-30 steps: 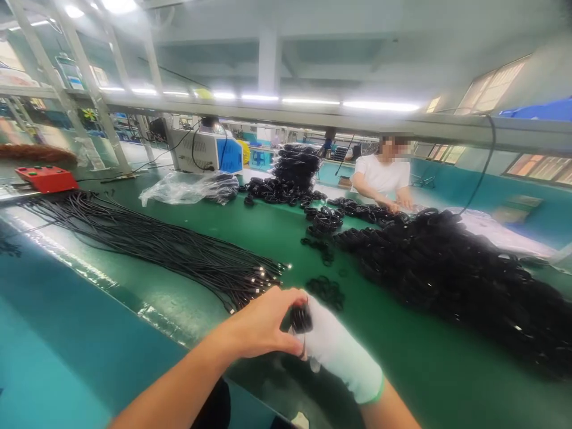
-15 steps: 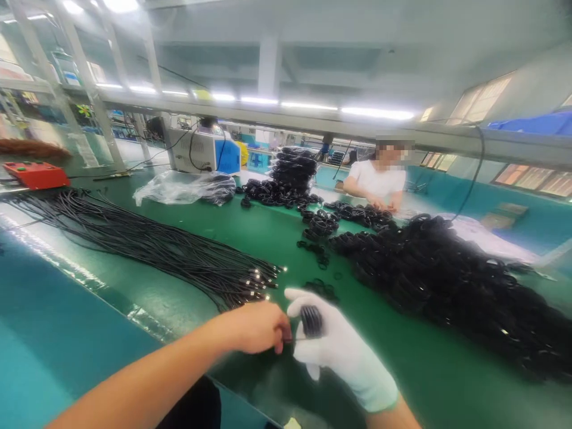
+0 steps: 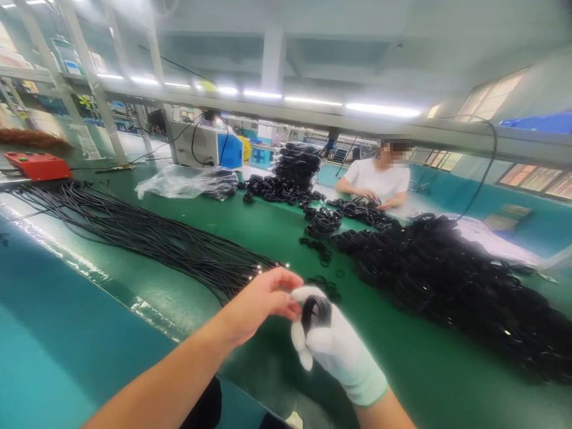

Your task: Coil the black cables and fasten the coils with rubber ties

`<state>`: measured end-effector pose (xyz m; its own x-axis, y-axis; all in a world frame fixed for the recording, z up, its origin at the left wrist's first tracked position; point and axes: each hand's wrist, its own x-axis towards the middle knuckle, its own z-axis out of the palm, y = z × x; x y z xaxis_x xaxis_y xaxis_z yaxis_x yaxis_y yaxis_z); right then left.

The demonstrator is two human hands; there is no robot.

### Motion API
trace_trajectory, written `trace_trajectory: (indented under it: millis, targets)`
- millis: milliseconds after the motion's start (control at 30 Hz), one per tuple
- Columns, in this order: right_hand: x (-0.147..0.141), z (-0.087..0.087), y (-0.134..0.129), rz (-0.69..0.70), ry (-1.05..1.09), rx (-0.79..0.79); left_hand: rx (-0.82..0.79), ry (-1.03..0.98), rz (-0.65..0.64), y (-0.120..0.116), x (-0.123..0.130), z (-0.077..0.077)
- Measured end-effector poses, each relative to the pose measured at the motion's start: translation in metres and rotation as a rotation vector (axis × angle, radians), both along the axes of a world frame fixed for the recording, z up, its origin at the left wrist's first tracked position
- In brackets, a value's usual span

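My right hand (image 3: 342, 348), in a white glove, is closed around a small coil of black cable (image 3: 322, 310). The coil's loops stand up between its fingers and thumb. My bare left hand (image 3: 263, 298) is just left of the coil, its fingers apart and close to the gloved fingertips. I see nothing clearly held in it. Beyond my left forearm, a long bundle of straight black cables (image 3: 147, 229) lies on the green table (image 3: 263, 229). The bright metal ends of that bundle are partly covered by my left hand.
A large heap of coiled black cables (image 3: 438, 280) covers the right side. Farther back are a wrapped stack of coils (image 3: 297, 164), plastic bags (image 3: 179, 185), a grey and blue machine (image 3: 205, 146) and a red box (image 3: 38, 165). A person (image 3: 375, 179) in white handles coils across the table.
My left hand has risen and moved right, its fingers loosening from a pinch at a cable end. The right hand has turned, so the coil now shows its round opening.
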<state>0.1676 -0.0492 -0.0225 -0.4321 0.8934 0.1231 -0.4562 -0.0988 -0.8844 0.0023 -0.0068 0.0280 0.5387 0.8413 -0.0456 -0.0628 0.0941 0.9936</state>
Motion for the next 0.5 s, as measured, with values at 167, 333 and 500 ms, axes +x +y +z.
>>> trace_trajectory:
  millis: [167,333,500]
  targets:
    - [0.0,-0.004,0.002,0.088,-0.041,-0.091,0.639,0.345,-0.014,-0.005,0.005,0.005]
    - [-0.005,-0.007,0.004,0.082,0.197,-0.24,0.666,0.459,0.016,0.013,0.0,0.005]
    - [-0.01,-0.004,0.006,0.252,0.304,-0.514,0.375,0.169,-0.332,0.037,-0.016,-0.01]
